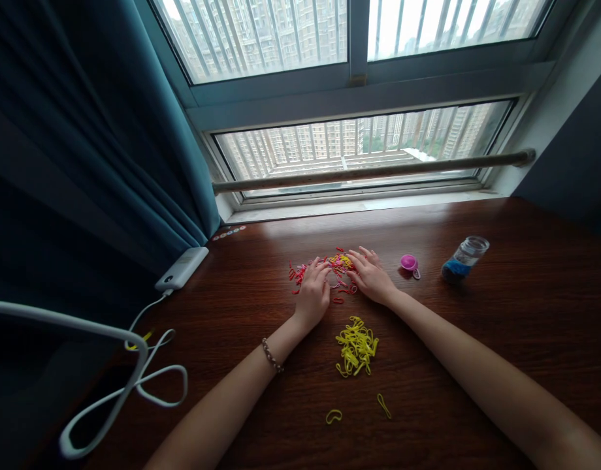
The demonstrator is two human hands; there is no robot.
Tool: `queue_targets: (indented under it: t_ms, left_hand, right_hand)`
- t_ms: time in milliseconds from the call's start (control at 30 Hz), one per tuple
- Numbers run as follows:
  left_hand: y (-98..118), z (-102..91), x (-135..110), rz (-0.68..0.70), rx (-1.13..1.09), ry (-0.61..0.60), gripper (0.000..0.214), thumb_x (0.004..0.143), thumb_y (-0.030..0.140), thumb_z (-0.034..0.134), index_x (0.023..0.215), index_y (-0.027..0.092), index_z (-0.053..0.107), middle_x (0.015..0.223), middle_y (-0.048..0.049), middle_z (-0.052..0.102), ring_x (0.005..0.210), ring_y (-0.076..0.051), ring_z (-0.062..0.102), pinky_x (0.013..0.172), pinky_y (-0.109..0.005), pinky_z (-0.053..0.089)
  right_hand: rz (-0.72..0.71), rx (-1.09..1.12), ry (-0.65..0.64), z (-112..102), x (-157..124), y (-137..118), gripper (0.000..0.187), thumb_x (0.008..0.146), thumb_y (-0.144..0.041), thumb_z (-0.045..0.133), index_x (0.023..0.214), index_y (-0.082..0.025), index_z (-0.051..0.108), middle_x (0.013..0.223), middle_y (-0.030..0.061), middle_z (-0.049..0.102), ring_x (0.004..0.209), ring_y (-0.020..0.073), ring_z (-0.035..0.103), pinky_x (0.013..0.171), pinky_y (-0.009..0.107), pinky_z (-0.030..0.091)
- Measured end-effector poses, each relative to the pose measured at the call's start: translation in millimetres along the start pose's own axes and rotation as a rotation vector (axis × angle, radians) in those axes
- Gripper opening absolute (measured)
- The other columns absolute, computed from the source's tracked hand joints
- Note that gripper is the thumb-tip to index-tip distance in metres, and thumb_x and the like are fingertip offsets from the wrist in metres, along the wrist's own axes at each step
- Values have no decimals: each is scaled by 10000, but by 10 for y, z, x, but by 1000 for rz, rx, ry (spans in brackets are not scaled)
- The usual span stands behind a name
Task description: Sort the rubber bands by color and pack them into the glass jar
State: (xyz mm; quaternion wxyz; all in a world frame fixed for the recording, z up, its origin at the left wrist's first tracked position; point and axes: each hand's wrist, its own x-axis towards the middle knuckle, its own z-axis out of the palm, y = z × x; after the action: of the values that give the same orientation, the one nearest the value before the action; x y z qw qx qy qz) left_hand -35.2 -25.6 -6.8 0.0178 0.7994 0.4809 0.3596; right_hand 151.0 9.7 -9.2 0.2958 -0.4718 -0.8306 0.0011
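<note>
A loose pile of small red, pink and yellow rubber bands lies on the brown table. My left hand rests on the left part of this pile, its fingers slightly bent and apart. On the pile's right edge lies my right hand, fingers spread over some bands. Neither hand visibly grips a band, though what is under the fingers is hidden. Closer to me, between my forearms, sits a heap of yellow rubber bands. Two single yellow bands, one curved and one narrow, lie nearer still.
Right of my right hand are a pink cup-shaped piece with a loop and a clear jar with a blue label. A white power bank and white cable lie left. Behind the table are a window and blue curtain.
</note>
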Motion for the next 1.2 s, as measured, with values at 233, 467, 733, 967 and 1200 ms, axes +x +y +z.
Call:
queue_targets:
  t_ms: [233, 467, 733, 967, 1200]
  left_hand:
    - [-88, 80, 148, -4, 248, -176, 390, 867, 225, 368, 1249, 167, 420, 1351, -82, 414, 1323, -244, 210, 1067, -512, 169]
    - [-148, 168, 283, -4, 239, -288, 360, 891, 287, 334, 1222, 210, 455, 1307, -62, 474, 1287, -228, 298, 1053, -539, 152]
    - [-251, 125, 235, -13, -11, -95, 203, 840, 183, 438, 820, 191, 640, 963, -48, 664, 1035, -204, 547, 1013, -501, 252]
    - [-326, 92, 262, -228, -197, 94, 42, 729, 192, 586, 747, 168, 615, 791, -43, 656, 780, -178, 605, 756, -328, 463]
    - [-386, 124, 264, -337, -433, 131, 219, 700, 199, 621, 917, 173, 605, 801, -30, 661, 735, -151, 626, 711, -286, 491]
  right_hand:
    - [-20, -36, -107, 46, -20, -25, 332, 891, -399, 370, 1152, -276, 534, 1217, 35, 552, 1238, 265, 327, 1017, 547, 111]
    - [-103, 107, 9, -30, -49, -47, 232, 882, -276, 431, 850, -227, 655, 947, 22, 675, 1072, 187, 499, 1007, 424, 203]
    - [6, 207, 191, 29, -36, 89, 241, 847, -222, 463, 722, -195, 668, 807, 56, 682, 864, 200, 585, 849, 389, 409]
    - [53, 284, 294, -32, -62, 81, 97, 793, -223, 553, 780, -201, 647, 814, 58, 664, 844, 214, 570, 812, 381, 442]
    - [115, 286, 300, -43, -63, 67, 19, 742, -193, 585, 761, -194, 586, 766, 46, 617, 790, 216, 547, 736, 350, 445]
